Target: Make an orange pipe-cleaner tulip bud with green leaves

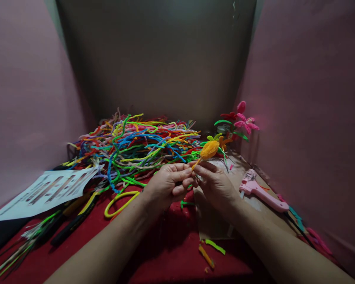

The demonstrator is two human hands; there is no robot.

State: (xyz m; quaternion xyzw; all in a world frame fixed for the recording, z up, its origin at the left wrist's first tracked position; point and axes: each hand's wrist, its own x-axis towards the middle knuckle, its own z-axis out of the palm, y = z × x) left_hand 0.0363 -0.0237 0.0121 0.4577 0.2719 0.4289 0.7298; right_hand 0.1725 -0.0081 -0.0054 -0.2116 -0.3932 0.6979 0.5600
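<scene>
Both my hands meet at the middle of the view and pinch the thin stem of an orange pipe-cleaner bud [209, 150]. My left hand [166, 184] is closed on the lower end of the stem. Fingertips of my right hand [213, 182] grip the stem just under the fuzzy orange head, which points up and to the right. Behind the hands lies a big tangled heap of pipe cleaners [133, 144] in many colours. A yellow pipe-cleaner loop [120, 201] rests on the red cloth [154, 256] left of my left wrist.
A pink glue gun [262, 192] lies on cardboard at the right. Finished pink and red pipe-cleaner flowers [239, 120] stand at the back right. A printed sheet [47, 189] and dark tools [73, 217] lie at the left. Short green and orange offcuts [210, 250] lie near the front. Pink walls close both sides.
</scene>
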